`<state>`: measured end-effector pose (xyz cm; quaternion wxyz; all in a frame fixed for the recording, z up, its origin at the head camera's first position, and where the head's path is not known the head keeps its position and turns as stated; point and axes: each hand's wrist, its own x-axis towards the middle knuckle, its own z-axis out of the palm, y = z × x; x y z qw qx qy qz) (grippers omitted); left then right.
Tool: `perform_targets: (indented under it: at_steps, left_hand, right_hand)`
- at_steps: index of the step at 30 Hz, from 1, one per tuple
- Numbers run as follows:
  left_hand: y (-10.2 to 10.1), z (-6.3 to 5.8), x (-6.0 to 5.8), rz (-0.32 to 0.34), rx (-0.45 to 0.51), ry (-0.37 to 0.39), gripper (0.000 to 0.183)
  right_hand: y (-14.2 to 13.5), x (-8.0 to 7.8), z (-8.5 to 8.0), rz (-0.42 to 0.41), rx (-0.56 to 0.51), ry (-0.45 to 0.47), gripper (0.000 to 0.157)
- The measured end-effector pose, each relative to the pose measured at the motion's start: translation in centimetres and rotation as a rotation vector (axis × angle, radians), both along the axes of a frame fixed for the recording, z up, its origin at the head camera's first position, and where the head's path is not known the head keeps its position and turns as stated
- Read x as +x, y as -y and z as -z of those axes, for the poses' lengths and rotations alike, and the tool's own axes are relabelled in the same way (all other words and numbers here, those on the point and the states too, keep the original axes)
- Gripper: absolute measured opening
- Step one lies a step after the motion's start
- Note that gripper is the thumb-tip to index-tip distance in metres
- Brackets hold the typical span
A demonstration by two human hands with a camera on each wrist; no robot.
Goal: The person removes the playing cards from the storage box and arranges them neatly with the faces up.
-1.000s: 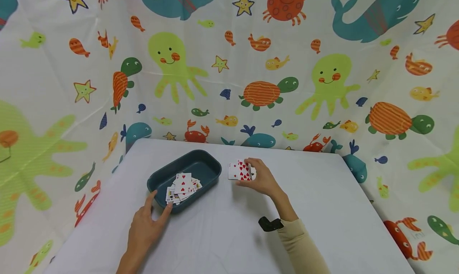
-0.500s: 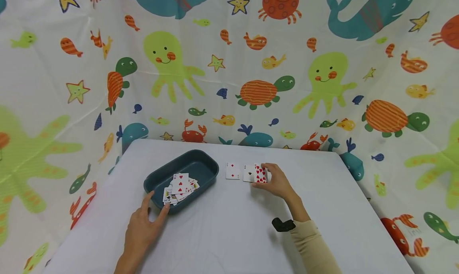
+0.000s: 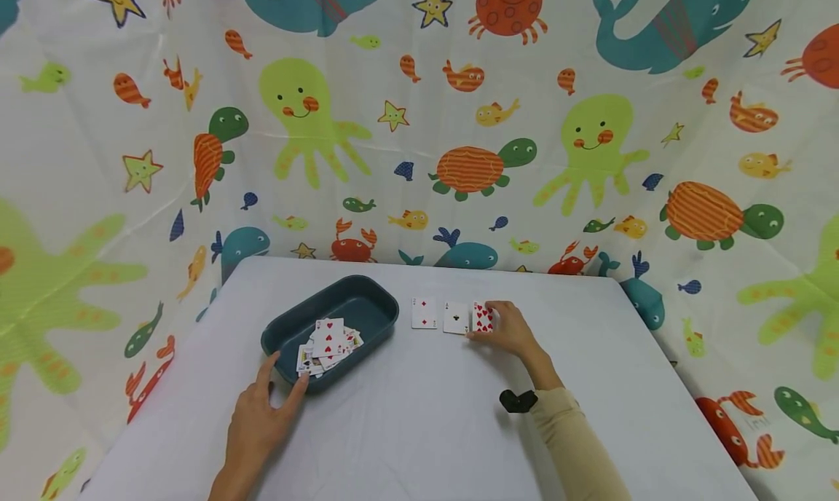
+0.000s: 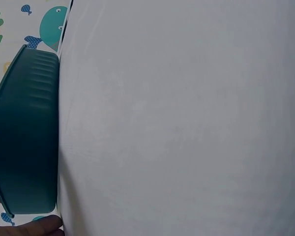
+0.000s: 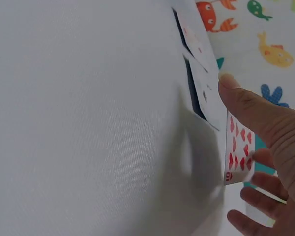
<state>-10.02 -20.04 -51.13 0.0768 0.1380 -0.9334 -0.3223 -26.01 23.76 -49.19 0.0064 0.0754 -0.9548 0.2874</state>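
Hearts card (image 3: 481, 317) right of centre in head view, face showing, many red pips. Gripped by right hand (image 3: 513, 333), with thumb at lower edge and forefinger at upper. Same card at right side of right wrist view (reads like a 10), with thumb across upper end and remaining fingers spread below. Can't tell if touching tablecloth (image 3: 406, 428).

Just left of it, club card (image 3: 456, 317), face up. Further left, near mid-frame, diamond card (image 3: 424, 313), also face up, with a narrow gap between. Both at upper right of right wrist view too, foreshortened.

Left of centre: dark teal tray (image 3: 367, 304), set at a slant on tablecloth. Inside, toward lower-left end, loose pile of cards (image 3: 328, 361), overlapping, with heart-suit top card (image 3: 328, 333). At tray's lower-left corner, left hand (image 3: 258, 419): fingers relaxed, thumb and forefinger apart on either side of corner. Exact contact hard to tell. In left wrist view, tray at left edge, side on, with fingertips at bottom left, right by its end.

Farther out: beige sleeve (image 3: 580, 443) at lower right, black item (image 3: 518, 401) at right wrist. Across upper frame, white sea-creature backdrop (image 3: 367, 108).
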Motion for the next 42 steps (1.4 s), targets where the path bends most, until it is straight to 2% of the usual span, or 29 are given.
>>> perform_targets:
  at_steps: [8, 19, 27, 36, 42]
  left_hand:
    - [-0.2, 0.0, 0.0, -0.003, -0.005, 0.005, 0.088]
    - [0.0, -0.1, -0.4, -0.007, -0.008, 0.019, 0.088]
    - [0.2, -0.1, -0.8, -0.005, 0.001, 0.029, 0.089]
    - [0.1, 0.1, -0.9, -0.012, -0.009, -0.025, 0.085]
    - [0.3, 0.0, -0.9, 0.001, -0.021, -0.035, 0.085]
  right_hand:
    - [-0.6, -1.7, 0.9, -0.002, 0.067, 0.057, 0.087]
    - [-0.8, -3.0, 1.1, 0.007, 0.083, 0.111, 0.086]
    - [-0.7, -3.4, 1.1, -0.010, 0.112, 0.119, 0.085]
    - [-0.5, -3.2, 0.9, 0.006, 0.094, 0.128, 0.091]
    - [0.0, -3.1, -0.1, -0.001, 0.043, 0.072, 0.087]
